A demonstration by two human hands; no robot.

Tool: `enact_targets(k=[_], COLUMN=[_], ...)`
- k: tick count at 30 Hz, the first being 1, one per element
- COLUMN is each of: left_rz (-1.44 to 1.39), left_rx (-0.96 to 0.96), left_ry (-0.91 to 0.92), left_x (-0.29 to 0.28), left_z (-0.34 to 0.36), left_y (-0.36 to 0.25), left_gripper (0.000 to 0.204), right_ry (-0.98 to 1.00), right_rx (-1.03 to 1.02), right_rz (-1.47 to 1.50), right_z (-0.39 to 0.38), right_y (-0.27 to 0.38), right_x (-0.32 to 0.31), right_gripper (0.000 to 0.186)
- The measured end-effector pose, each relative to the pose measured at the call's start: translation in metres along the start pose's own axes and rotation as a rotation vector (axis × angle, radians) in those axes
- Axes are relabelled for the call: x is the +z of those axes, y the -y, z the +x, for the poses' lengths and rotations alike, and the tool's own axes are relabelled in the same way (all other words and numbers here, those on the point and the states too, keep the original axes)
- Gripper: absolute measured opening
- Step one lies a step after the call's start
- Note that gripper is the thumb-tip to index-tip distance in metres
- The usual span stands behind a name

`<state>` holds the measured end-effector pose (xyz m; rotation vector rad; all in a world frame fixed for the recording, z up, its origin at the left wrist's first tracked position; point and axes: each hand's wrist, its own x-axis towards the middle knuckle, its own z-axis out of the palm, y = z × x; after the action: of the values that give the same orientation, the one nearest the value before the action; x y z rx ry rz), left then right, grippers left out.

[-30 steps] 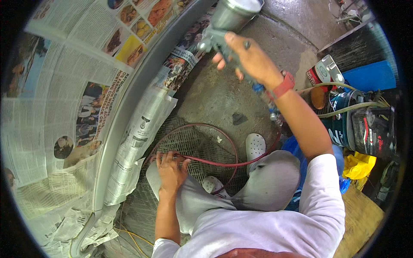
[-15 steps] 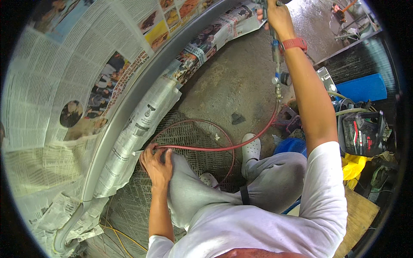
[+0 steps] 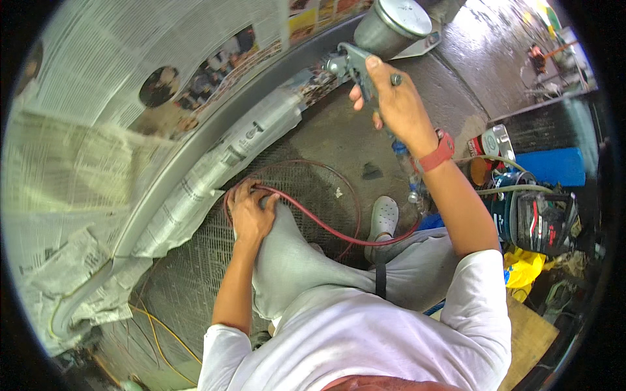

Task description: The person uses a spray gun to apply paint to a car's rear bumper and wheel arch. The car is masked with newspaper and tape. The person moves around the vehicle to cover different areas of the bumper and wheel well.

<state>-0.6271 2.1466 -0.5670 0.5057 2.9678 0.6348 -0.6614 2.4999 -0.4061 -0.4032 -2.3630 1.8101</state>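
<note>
My right hand (image 3: 403,107) is wrapped round the grip of a spray gun (image 3: 360,70) with a metal cup (image 3: 391,29) on it. The nozzle points at a grey strip (image 3: 207,135) of a curved panel, close to it; whether paint is coming out I cannot tell. Sheets of newspaper (image 3: 72,163) cover the panel on one side of the strip, and folded newspaper (image 3: 244,140) lines the other. At my knee, my left hand (image 3: 253,212) is closed over a red hose (image 3: 319,229), which loops across to the fittings below the gun.
To the right stand a paint can (image 3: 499,142), a blue object (image 3: 554,167), a black case (image 3: 546,223) and a yellow bag (image 3: 523,266). A wooden board (image 3: 531,335) lies at lower right. A yellow cord (image 3: 166,329) crosses the floor at lower left.
My right hand has brought the spray gun down and left along the strip, so its cup now shows. The hose sags lower between my hands. My left hand stays at my knee.
</note>
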Motion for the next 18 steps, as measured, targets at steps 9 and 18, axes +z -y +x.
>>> enact_targets(k=[9, 18], left_rz=[-0.028, 0.004], left_rx=[-0.043, -0.09], left_ry=[-0.024, -0.123], left_x=[-0.011, -0.022], left_z=[-0.01, -0.033], left_y=[0.013, 0.022], left_gripper=[0.028, 0.027], right_ry=[0.347, 0.562], right_rx=[-0.137, -0.132], right_rz=[0.083, 0.197], right_z=[-0.057, -0.074], right_y=[0.033, -0.004], right_x=[0.11, 0.159], right_gripper=[0.057, 0.051])
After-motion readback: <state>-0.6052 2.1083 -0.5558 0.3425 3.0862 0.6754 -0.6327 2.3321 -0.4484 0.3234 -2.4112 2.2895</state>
